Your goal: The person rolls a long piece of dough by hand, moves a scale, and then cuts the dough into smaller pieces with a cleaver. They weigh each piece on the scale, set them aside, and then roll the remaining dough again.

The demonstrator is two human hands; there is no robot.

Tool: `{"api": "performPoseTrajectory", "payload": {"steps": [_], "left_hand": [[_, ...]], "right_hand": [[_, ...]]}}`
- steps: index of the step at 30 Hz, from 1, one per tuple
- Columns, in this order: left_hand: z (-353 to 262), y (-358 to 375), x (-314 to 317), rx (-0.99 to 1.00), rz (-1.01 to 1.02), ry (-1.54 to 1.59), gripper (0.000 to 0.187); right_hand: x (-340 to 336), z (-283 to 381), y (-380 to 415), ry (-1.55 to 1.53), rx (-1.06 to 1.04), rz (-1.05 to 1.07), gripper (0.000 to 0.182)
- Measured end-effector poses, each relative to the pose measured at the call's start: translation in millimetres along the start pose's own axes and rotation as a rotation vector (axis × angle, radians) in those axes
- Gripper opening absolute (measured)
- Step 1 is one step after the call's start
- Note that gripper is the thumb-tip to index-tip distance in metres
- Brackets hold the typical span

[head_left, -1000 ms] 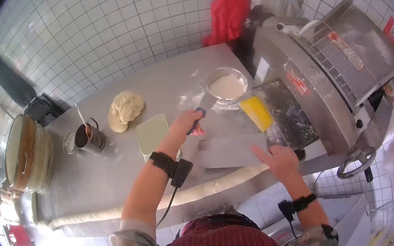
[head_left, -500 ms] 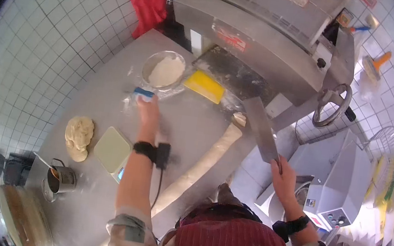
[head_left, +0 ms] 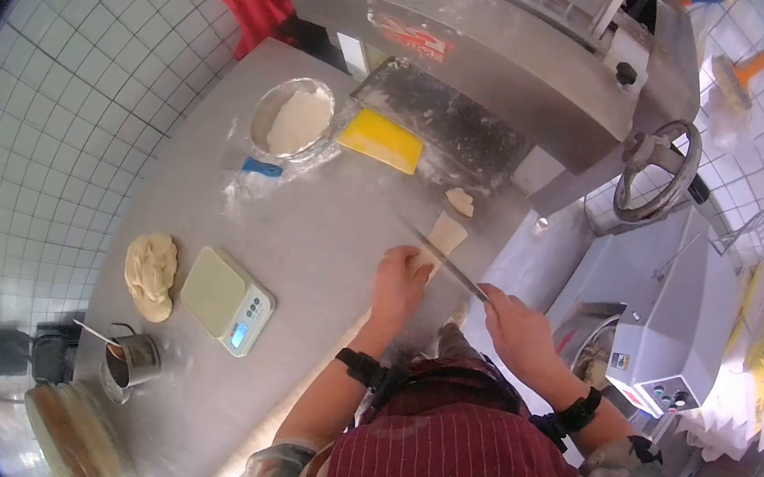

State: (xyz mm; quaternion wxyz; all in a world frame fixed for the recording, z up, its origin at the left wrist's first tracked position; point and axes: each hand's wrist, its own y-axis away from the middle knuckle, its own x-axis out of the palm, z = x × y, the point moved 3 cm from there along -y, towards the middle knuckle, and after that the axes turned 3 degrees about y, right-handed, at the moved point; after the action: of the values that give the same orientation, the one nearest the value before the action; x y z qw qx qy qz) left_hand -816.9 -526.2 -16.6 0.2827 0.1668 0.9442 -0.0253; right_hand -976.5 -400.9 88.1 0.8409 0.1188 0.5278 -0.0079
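A long dough log (head_left: 441, 239) is seen lying on the steel table (head_left: 323, 240), its far end pointing toward the dough sheeter machine (head_left: 499, 31) and its near part hidden under the left hand (head_left: 398, 285). The left hand is laid palm-down over the log, fingers curled loosely around it, so the dough is pressed against the table rather than lifted. The right hand (head_left: 517, 331) is closed around the handle of a knife (head_left: 445, 264); the blade is held edge-on to the camera and appears as a thin dark line. The blade is set across the log just beyond the left fingertips, at the point where the uncovered stub of dough begins. Whether the edge has entered the dough cannot be told from this view. A small separate dough piece (head_left: 460, 201) is noted on the table beyond the log's end, close to the sheeter's dusted tray. Further off, a yellow scraper (head_left: 381, 140) lies beside a flour bowl (head_left: 293, 118), with a blue-handled tool (head_left: 262, 167) just below the bowl among spilled flour. To the left, well apart from the hands, a digital scale (head_left: 227, 301) sits near a dough lump (head_left: 150, 272). A metal cup (head_left: 132, 360) stands near the table's corner. A handwheel (head_left: 657, 170) is seen at the right of the machine.
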Motion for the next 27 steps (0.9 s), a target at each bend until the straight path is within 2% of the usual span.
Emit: {"api": "performPoseTrajectory", "payload": {"steps": [5, 9, 11, 13, 17, 19, 21, 23, 25, 26, 27], "left_hand": [[-5, 0, 1, -0.076, 0.001, 0.010, 0.031], [-2, 3, 1, -0.020, -0.023, 0.003, 0.028], [-2, 2, 3, -0.014, -0.011, 0.001, 0.027], [0, -1, 6, -0.002, 0.020, -0.042, 0.028], [-1, 0, 4, 0.041, 0.055, -0.126, 0.031], [-5, -8, -1, 0.018, -0.039, -0.096, 0.036], [-22, -18, -1, -0.007, -0.012, -0.186, 0.041], [-34, -33, 8, -0.032, 0.009, -0.275, 0.046], [-46, -49, 30, 0.127, 0.112, -0.543, 0.054], [-46, -56, 40, 0.115, 0.096, -0.549, 0.054], [-42, -61, 54, 0.095, 0.165, -0.592, 0.057]], "right_hand": [[-6, -1, -2, 0.029, -0.007, 0.053, 0.034], [-13, 4, -4, 0.114, 0.026, 0.139, 0.033], [6, -4, -23, 0.107, -0.024, 0.121, 0.032], [24, -5, -43, 0.098, -0.072, 0.104, 0.031], [26, 3, -68, 0.007, -0.024, 0.143, 0.028], [19, 0, -69, -0.042, -0.016, 0.137, 0.027], [9, -14, -57, -0.173, -0.035, -0.088, 0.028], [-4, -20, -59, -0.186, -0.010, -0.097, 0.029], [-15, -27, -63, -0.200, 0.003, -0.121, 0.030], [-19, -35, -64, -0.268, 0.085, -0.130, 0.030], [-20, -43, -65, -0.337, 0.165, -0.133, 0.031]]}}
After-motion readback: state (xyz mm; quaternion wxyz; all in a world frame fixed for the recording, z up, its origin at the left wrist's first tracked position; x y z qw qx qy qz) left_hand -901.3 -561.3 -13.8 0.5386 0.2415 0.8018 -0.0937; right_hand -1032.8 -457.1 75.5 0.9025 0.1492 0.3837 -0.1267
